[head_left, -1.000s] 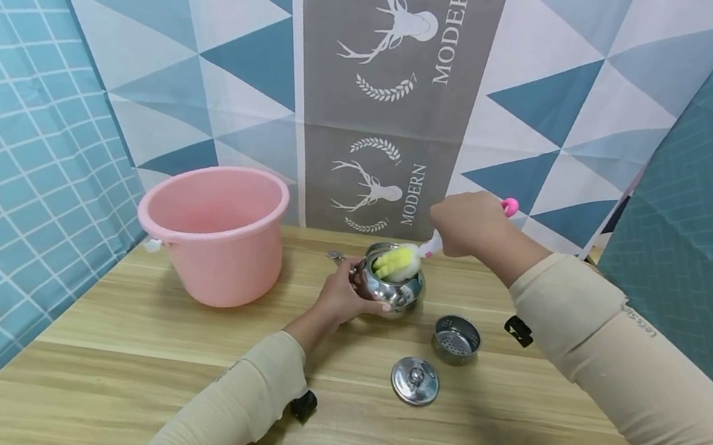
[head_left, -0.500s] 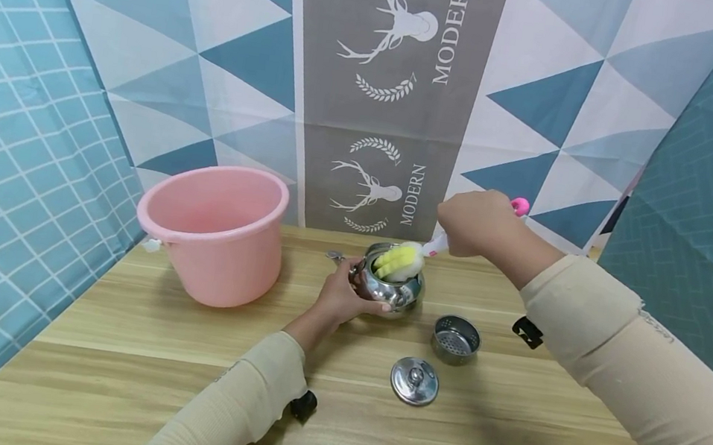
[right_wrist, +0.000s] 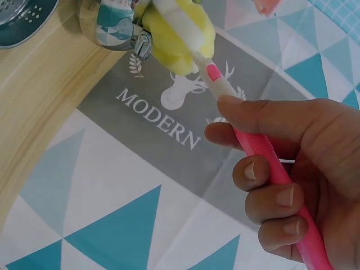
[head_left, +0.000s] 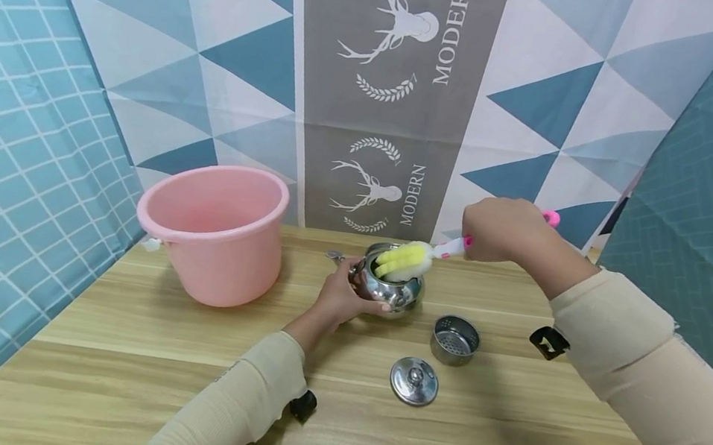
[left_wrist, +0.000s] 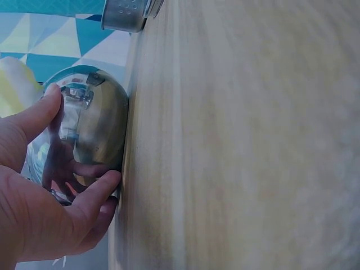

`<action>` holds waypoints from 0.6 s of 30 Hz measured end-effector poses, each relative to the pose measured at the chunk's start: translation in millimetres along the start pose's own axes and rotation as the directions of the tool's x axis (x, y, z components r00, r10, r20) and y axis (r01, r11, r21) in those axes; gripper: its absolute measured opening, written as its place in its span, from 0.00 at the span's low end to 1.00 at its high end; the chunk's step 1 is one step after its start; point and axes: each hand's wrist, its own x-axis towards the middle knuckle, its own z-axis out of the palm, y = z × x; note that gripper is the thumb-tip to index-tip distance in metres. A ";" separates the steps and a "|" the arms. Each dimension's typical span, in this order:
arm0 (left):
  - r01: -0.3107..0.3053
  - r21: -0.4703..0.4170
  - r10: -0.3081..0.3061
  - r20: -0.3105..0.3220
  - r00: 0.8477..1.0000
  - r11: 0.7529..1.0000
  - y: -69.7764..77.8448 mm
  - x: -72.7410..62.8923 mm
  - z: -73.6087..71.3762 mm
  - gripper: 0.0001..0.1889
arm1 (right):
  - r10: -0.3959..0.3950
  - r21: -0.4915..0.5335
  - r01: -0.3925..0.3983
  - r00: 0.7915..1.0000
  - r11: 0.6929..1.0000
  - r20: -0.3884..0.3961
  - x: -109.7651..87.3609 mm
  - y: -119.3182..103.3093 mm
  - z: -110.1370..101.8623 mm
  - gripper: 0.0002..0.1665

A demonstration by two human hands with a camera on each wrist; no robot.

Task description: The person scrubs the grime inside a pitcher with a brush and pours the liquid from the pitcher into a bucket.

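Note:
A shiny steel teapot (head_left: 396,295) stands on the table, its lid off. My left hand (head_left: 345,298) holds it from the left, thumb by the upper rim and fingers bent round its belly in the left wrist view (left_wrist: 84,135). My right hand (head_left: 500,230) grips a sponge bottle brush by its pink handle (right_wrist: 275,169), fingers wrapped about it. The yellow and white sponge head (head_left: 404,261) leans in the teapot's mouth, its lower end hidden inside. Toward me lie a perforated steel strainer basket (head_left: 455,340) and the round knobbed lid (head_left: 414,381).
A pink bucket (head_left: 222,265) stands at the left of the wooden table (head_left: 159,384). Patterned cloth (head_left: 371,112) hangs right behind the table's back edge, with blue tiled sheets at both sides.
My right hand has shifted right, and the brush handle slants lower, with more of its white neck showing. The sponge head moved slightly right. My left hand and the teapot stay put.

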 end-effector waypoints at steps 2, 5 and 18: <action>-0.001 -0.003 0.001 0.002 1.000 1.000 0.2 0.0 0.0 0.55 | -0.003 0.025 0.003 1.000 1.000 -0.007 -2.5 4.1 2.3 0.08; 0.001 -0.007 -0.001 0.004 1.000 1.000 0.2 -0.2 -0.5 0.55 | 0.002 0.062 -0.001 1.000 0.998 -0.017 -6.2 8.3 5.3 0.08; 0.005 -0.014 -0.005 0.006 1.000 1.000 0.1 -0.4 0.3 0.54 | 0.032 0.249 -0.022 0.999 0.968 -0.038 -18.8 25.0 29.5 0.09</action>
